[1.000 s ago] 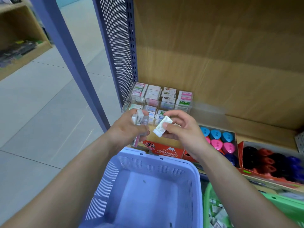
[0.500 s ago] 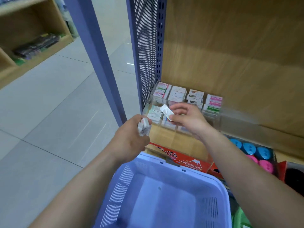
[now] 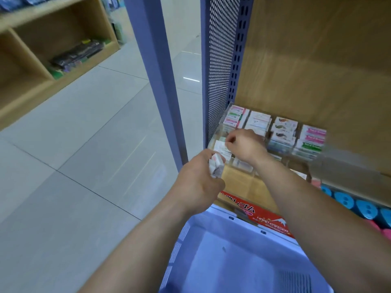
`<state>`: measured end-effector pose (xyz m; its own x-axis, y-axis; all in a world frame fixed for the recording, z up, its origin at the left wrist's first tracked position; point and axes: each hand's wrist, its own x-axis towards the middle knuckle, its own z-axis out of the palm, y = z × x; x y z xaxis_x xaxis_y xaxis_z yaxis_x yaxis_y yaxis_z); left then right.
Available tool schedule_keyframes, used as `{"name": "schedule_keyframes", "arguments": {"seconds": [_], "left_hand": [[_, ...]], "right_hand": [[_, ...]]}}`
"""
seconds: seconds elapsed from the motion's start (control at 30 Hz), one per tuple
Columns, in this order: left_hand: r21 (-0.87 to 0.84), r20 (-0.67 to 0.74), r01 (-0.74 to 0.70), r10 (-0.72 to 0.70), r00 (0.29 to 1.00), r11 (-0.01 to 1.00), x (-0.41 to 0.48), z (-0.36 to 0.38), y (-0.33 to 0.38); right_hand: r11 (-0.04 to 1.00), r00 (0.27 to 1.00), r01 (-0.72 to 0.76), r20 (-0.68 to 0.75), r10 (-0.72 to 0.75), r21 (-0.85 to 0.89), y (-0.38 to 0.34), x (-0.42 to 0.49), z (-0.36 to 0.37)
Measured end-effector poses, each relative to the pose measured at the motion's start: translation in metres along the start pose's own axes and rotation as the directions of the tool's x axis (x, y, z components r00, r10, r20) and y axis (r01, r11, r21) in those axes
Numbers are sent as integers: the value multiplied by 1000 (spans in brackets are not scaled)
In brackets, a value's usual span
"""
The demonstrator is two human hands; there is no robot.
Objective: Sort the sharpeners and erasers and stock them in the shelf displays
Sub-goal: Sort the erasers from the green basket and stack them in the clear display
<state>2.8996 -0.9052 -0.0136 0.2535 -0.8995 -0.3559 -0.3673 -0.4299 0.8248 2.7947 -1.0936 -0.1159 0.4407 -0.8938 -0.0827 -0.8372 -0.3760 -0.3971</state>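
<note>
My right grip [image 3: 243,146] reaches into the front-left compartment of the clear acrylic tiered display case [image 3: 219,125], at three o'clock in the head view. Its fingers [image 3: 231,139] are curled down over the small white paper-sleeved erasers [image 3: 220,148] lying there, and I cannot tell whether they pinch one or only touch the stack. My left grip [image 3: 198,185], at six o'clock and just below the case, is wrapped round a short bundle of white wrapped erasers [image 3: 215,168], whose ends poke out toward twelve o'clock.

The case stands on the pale wooden shelf board [image 3: 243,187], close beside the blue perforated metal side panel [image 3: 218,60]. Its rear compartments are packed with pink, green and white sleeved eraser packs [image 3: 259,121]. A lavender slatted plastic basket [image 3: 179,250] fills five o'clock, with a red cardboard carton printed "HARD ERASER" [image 3: 266,218] between it and the shelf. Round blue plastic sharpeners [image 3: 344,200] sit in a row at four o'clock.

By my reading, the step in hand is feeding erasers one at a time into that front-left slot. The next move calls for the right grip to draw back toward seven o'clock, pinch one eraser off the left's bundle by its narrow edges, and lay it flat on the matching stack.
</note>
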Motion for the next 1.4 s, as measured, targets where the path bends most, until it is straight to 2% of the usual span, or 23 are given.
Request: {"name": "schedule_keyframes", "arguments": {"seconds": [0.07, 0.23, 0.3, 0.37, 0.43, 0.47, 0.5, 0.57, 0.63, 0.7, 0.8, 0.97, 1.13, 1.23, 1.4], "left_hand": [[1, 1, 9, -9, 1000, 1000, 2, 0, 0], [-141, 21, 32, -29, 999, 989, 0, -4, -1], [-226, 31, 39, -33, 999, 973, -4, -5, 2], [-277, 41, 33, -23, 999, 960, -5, -3, 5], [-282, 49, 18, -4, 999, 959, -6, 0, 9], [-269, 62, 6, 11, 998, 963, -7, 4, 12], [-257, 80, -10, 32, 996, 966, -8, 8, 14], [-231, 118, -55, 84, 989, 971, -13, 17, 21], [-190, 144, -96, 125, 982, 977, -19, 24, 29], [-189, 168, -127, 159, 973, 974, -26, 32, 36], [-193, 202, -159, 198, 959, 968, -35, 41, 43], [-183, 212, -175, 212, 954, 967, -36, 49, 39], [-206, 226, -198, 244, 943, 958, -38, 52, 41], [-204, 206, -192, 234, 950, 960, -35, 54, 40], [-163, 203, -159, 191, 960, 974, -28, 58, 32]], "right_hand": [[998, 998, 56, 5, -56, -8, 3, -2, 4], [982, 996, 63, 53, -74, 179, 7, -12, 1], [949, 998, 53, -38, -44, 310, 5, -29, -13], [852, 993, 75, -121, -13, 518, -5, -60, -35], [654, 995, 93, -97, -30, 751, -17, -98, -62], [581, 995, 95, -70, -65, 808, -21, -116, -73], [566, 994, 99, -53, -98, 818, -24, -129, -82], [625, 990, 118, -47, -129, 772, -25, -147, -95], [692, 993, 115, -55, -108, 713, -21, -157, -103], [695, 996, 92, -51, -78, 713, -16, -168, -114], [624, 1000, 23, -18, -14, 781, -5, -185, -125], [422, 990, -58, -3, 142, 905, 9, -208, -125], [325, 977, -56, -15, 213, 944, 15, -219, -119], [337, 977, -36, -37, 209, 941, 19, -221, -116], [392, 990, -88, 38, 134, 916, 26, -225, -104]]}}
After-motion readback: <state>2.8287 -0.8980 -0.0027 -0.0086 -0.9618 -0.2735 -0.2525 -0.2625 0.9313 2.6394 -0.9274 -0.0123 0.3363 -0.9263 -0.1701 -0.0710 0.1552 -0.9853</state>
